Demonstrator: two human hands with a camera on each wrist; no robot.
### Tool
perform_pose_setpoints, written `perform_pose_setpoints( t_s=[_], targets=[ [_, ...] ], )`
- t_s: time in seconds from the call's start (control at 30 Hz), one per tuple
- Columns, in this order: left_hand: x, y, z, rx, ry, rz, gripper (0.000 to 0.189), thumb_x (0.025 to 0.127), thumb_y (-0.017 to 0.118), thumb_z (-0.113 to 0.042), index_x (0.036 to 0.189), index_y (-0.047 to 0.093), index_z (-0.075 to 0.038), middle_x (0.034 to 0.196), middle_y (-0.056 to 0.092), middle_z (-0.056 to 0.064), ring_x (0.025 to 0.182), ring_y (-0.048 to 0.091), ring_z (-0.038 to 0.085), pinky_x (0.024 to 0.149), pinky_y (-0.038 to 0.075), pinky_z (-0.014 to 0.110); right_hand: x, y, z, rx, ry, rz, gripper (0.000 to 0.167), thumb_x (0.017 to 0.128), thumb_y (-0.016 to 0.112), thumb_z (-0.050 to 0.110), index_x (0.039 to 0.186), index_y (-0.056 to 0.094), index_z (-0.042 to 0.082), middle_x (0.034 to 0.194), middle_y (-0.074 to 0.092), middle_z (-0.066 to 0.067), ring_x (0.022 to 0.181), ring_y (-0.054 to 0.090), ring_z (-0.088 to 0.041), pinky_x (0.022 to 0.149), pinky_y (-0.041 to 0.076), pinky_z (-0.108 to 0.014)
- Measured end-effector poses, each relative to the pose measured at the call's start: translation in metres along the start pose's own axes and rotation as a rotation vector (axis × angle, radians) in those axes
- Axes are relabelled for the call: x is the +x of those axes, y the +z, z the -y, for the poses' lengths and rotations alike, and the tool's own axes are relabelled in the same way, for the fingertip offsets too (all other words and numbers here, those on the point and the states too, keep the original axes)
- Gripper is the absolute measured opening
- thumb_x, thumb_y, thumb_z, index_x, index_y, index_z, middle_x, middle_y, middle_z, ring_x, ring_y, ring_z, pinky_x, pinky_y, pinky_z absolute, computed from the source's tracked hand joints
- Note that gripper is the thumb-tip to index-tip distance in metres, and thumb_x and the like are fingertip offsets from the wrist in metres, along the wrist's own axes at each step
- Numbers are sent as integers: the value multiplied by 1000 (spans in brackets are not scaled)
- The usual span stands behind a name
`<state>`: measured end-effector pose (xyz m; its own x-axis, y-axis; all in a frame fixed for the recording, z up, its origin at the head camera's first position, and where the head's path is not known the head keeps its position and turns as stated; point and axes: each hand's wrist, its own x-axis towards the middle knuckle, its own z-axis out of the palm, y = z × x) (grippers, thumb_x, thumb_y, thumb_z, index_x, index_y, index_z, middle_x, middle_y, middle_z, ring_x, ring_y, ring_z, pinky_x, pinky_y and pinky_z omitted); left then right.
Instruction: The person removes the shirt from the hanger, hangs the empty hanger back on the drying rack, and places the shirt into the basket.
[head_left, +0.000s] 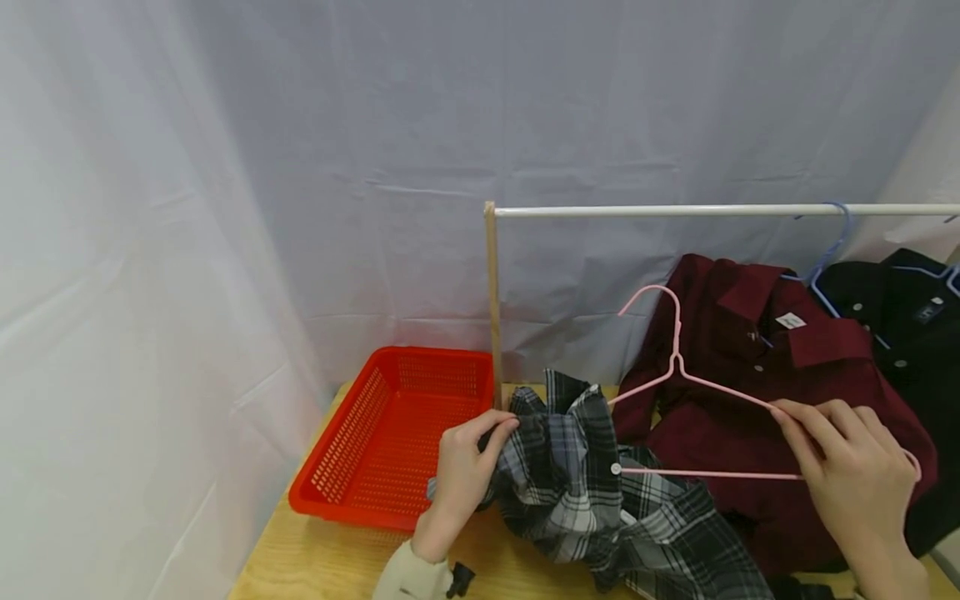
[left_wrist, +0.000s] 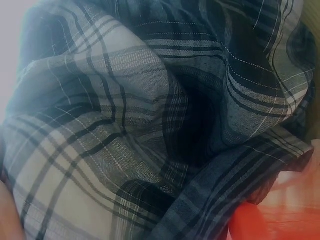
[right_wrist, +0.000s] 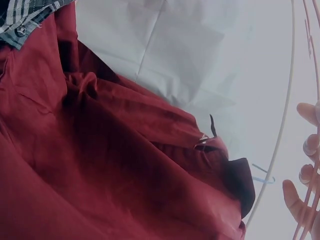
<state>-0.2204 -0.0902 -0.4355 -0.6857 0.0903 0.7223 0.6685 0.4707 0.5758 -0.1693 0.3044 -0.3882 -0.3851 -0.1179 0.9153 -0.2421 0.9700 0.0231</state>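
Note:
My left hand (head_left: 467, 467) pinches the shoulder of a grey and black plaid shirt (head_left: 570, 467) between thumb and fingers. In the left wrist view the bunched plaid cloth (left_wrist: 135, 100) fills most of the picture. A pink hanger (head_left: 720, 385) has its left end tucked inside the shirt, by the white button; that end is hidden. With thumb and fingers my right hand (head_left: 855, 467) grips the hanger's right sloping arm, and the hook stands upward. Fingers of the right hand (right_wrist: 311, 185) show at the right edge of the right wrist view, along the pink bars.
A red plastic basket (head_left: 397, 433) stands at left on the wooden table (head_left: 300, 554). Behind my hands runs a white rail (head_left: 637, 212) on a wooden post (head_left: 493, 308). A maroon shirt (head_left: 772, 367) on a blue hanger (head_left: 832, 250) and a black shirt (head_left: 911, 333) hang at right.

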Motion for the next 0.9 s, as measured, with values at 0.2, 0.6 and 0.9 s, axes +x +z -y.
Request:
perform_pose_setpoints(
  t_s=[0.2, 0.6, 0.9],
  targets=[
    [-1, 2, 1, 21, 6, -11, 11, 95, 71, -21, 97, 78, -14, 92, 77, -3, 74, 69, 6, 75, 59, 29, -2, -1, -5, 12, 16, -7, 62, 104, 45, 55, 92, 76, 2, 72, 59, -15, 64, 51, -38, 49, 34, -44],
    [-4, -2, 2, 61, -83, -78, 10, 93, 73, -22, 94, 78, -13, 91, 77, -2, 75, 70, 9, 76, 60, 34, -3, -17, -26, -89, 56, 58, 70, 108, 33, 52, 97, 70, -6, 76, 56, -24, 69, 50, -44, 60, 39, -53],
    [-6, 0, 5, 53, -66, -102, 10, 93, 73, -23, 93, 78, -14, 90, 77, -2, 78, 71, 10, 75, 60, 34, -2, -18, -45, 45, 128, -25, 69, 107, 39, 52, 92, 68, -10, 77, 50, -24, 69, 42, -36, 67, 27, -40]
  ],
)
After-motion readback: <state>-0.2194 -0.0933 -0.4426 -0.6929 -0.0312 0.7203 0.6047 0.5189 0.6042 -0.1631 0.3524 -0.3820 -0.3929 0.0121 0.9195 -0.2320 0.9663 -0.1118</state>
